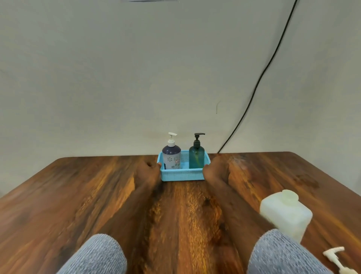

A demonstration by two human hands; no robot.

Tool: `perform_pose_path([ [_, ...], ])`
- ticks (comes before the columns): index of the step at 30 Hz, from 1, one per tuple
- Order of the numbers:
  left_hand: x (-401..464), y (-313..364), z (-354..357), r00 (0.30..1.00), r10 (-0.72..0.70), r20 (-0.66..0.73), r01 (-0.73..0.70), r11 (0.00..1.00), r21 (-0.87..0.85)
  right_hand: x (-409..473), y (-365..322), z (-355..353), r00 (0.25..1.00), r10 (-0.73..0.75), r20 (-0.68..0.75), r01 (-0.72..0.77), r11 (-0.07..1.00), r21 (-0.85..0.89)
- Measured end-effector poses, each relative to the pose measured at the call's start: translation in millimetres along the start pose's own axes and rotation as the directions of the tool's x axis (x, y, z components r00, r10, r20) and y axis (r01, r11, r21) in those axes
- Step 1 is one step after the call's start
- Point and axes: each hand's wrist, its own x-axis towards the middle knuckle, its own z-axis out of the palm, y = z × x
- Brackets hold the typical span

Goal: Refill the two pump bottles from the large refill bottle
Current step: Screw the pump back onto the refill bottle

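Wall [136,78] ahead of me: plain, pale grey-green, matte, lit evenly and softly, no hard shadows. A small dark vertical mark [216,108] sits on it right of centre. A black cable [259,80] runs down the wall from the top right corner, slanting leftward, and drops behind the table's far edge. At the very top, a thin dark strip [146,0] is cut off by the frame; can't tell what it is. Table [68,195]: dark reddish-brown wood grain with orange streaks, rounded far corners, its far edge against the wall. Surface blurred near me.
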Motion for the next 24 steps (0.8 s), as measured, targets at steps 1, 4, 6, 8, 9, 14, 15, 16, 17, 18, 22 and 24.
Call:
perform_pose_path([
  [1,-9,0,-1,0.997,0.048,-0.060,-0.047,0.999,0.023,-7,0,0,0.999,-0.029,-0.014,0.029,0.999,0.019],
  [4,-48,4,-2,0.981,0.142,-0.132,-0.153,0.986,-0.074,-42,3,-9,0.990,-0.144,-0.014,0.144,0.988,0.057],
  [6,-79,13,-2,0.977,0.176,-0.118,-0.197,0.958,-0.208,-78,8,-27,0.976,-0.218,-0.014,0.218,0.972,0.085],
  [8,-116,23,-3,0.973,0.212,-0.088,-0.229,0.914,-0.333,-115,20,-47,0.958,-0.287,-0.022,0.288,0.952,0.100],
  [9,-134,28,-2,0.971,0.229,-0.061,-0.234,0.889,-0.394,-131,26,-57,0.947,-0.318,-0.038,0.320,0.942,0.102],
  [14,-216,44,12,0.934,0.352,0.064,-0.254,0.779,-0.574,-189,75,-108,0.941,-0.325,-0.090,0.335,0.934,0.128],
  [15,-231,44,16,0.917,0.385,0.107,-0.254,0.768,-0.588,-198,86,-119,0.945,-0.315,-0.092,0.324,0.938,0.120],
  [16,-244,44,20,0.894,0.423,0.148,-0.256,0.754,-0.605,-204,96,-129,0.947,-0.308,-0.093,0.317,0.942,0.111],
  [17,-256,43,23,0.872,0.450,0.193,-0.253,0.751,-0.611,-210,106,-139,0.949,-0.301,-0.097,0.310,0.946,0.098],
  [18,-266,42,27,0.856,0.468,0.221,-0.259,0.757,-0.600,-214,117,-147,0.951,-0.292,-0.098,0.300,0.951,0.080],
  [22,-284,38,43,0.807,0.457,0.375,-0.270,0.849,-0.454,-212,151,-177,0.970,-0.197,-0.141,0.202,0.979,0.024],
  [24,-287,34,52,0.782,0.431,0.450,-0.297,0.893,-0.339,-208,164,-191,0.969,-0.181,-0.171,0.180,0.983,-0.025],
])
